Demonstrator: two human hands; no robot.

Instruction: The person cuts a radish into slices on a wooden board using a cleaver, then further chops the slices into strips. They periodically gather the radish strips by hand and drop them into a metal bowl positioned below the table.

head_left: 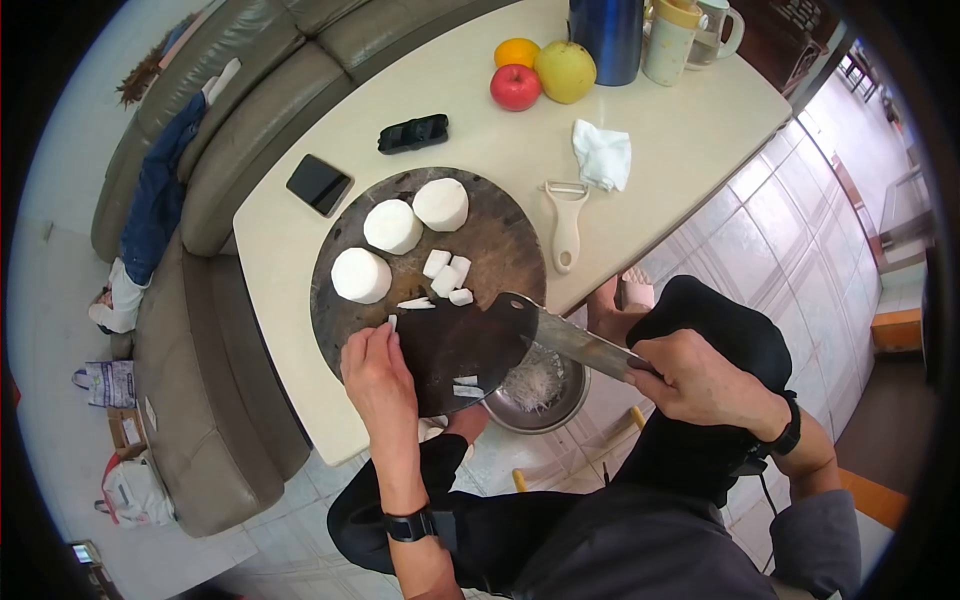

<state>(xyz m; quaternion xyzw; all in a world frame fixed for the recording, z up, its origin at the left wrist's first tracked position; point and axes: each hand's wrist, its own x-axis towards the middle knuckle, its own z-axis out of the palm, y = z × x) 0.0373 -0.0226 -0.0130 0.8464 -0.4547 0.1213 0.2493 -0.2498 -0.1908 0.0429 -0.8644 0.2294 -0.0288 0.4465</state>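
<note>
My right hand (690,375) is closed round the handle of a broad dark cleaver (460,340), whose blade lies low over the near part of the round cutting board (500,225). At the board's left near edge, my left hand (378,362) has its fingers together on a small white piece (392,323) at the blade's left side. Three thick white rounds, one of them the nearest at left (361,275), stand on the far left part of the board. Several white chunks (447,275) and thin slivers lie beyond the blade. Small white pieces (466,386) rest on the blade.
On the table (480,140) are a peeler (567,225), a white cloth (602,155), a phone (319,185), a black case (413,134), fruit (565,72) and a blue flask (605,40). A metal bowl (570,400) with white shreds sits below the table edge. Another person's legs (160,190) show on the sofa.
</note>
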